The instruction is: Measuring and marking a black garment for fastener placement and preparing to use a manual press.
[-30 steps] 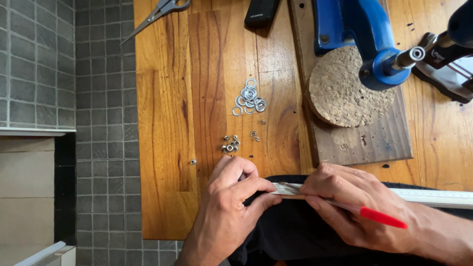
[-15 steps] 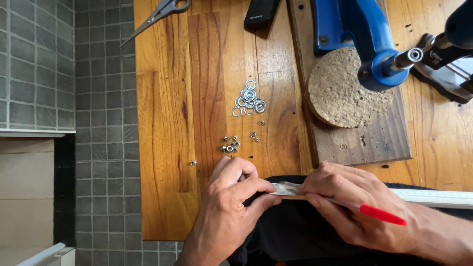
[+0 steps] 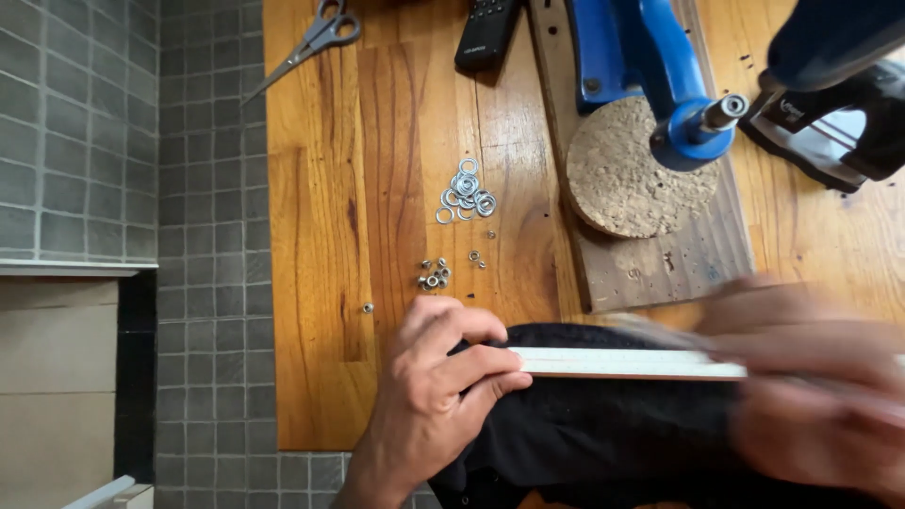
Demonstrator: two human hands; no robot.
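Black fabric (image 3: 603, 434) lies across the near edge of the wooden surface (image 3: 320, 283), directly beneath both hands, with a pale ruler (image 3: 622, 362) laid along its upper edge. Head view: the left hand (image 3: 438, 396) is partly curled, thumb and forefinger pinched on the left end of the ruler and pressing it against the fabric. The right hand (image 3: 811, 396) is motion-blurred; it sits over the right part of the ruler, but how far it is open, and whether it grips anything, cannot be told. Risk assessment: with only one end pinned, a fast right-hand movement could pivot the ruler or drag the fabric, spoiling the alignment. Just beyond the left hand lie small metal nuts (image 3: 434, 274) and a cluster of washers (image 3: 467, 191); shifting fabric could sweep the nuts away, and one stray nut (image 3: 367, 307) already lies near the surface's left edge. Farther off stand a cork disc (image 3: 632, 179) under a blue press (image 3: 660, 85), scissors (image 3: 311, 42) and a black remote (image 3: 485, 33), all well apart from the hands.
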